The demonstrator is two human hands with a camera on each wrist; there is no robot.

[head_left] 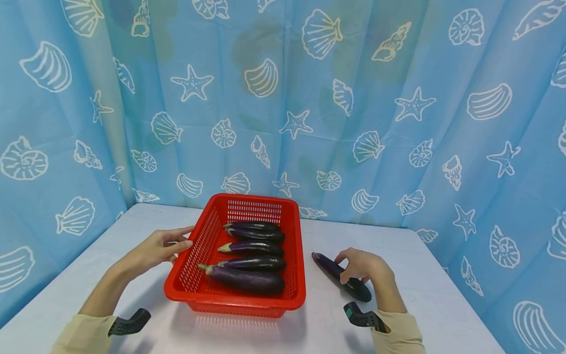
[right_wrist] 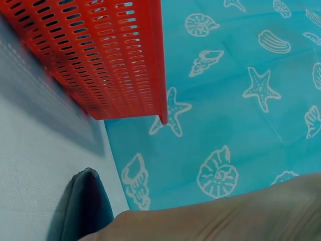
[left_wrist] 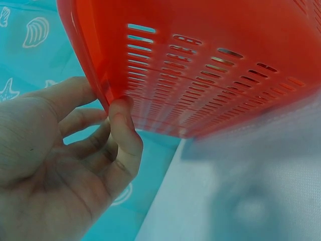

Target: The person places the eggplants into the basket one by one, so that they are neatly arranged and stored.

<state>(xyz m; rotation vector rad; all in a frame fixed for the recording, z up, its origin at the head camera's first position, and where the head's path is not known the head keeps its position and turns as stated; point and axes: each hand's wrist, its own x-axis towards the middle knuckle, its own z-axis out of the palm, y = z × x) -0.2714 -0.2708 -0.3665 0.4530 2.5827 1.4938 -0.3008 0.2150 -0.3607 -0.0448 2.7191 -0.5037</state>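
Observation:
My left hand (head_left: 150, 250) pinches the left rim of a red perforated plastic basket (head_left: 234, 298). In the left wrist view, the thumb and fingers of that hand (left_wrist: 60, 155) meet at the rim, with the slotted side wall beyond. Inside the basket, several dark purple eggplants (head_left: 247, 280) lie side by side, stems to the left. To the right of the basket, my right hand (head_left: 367, 265) grips another eggplant (head_left: 360, 291) around its middle from above. Its stem end points up and left, toward the basket. The right wrist view catches only one end of this eggplant (right_wrist: 83, 206).
A white-covered table (head_left: 327, 319) carries everything. Behind it hangs a blue curtain (head_left: 283, 98) printed with shells and starfish, wrapping around both sides. A black wrist device (head_left: 130, 323) sticks out by the left sleeve, and another (head_left: 360, 315) by the right.

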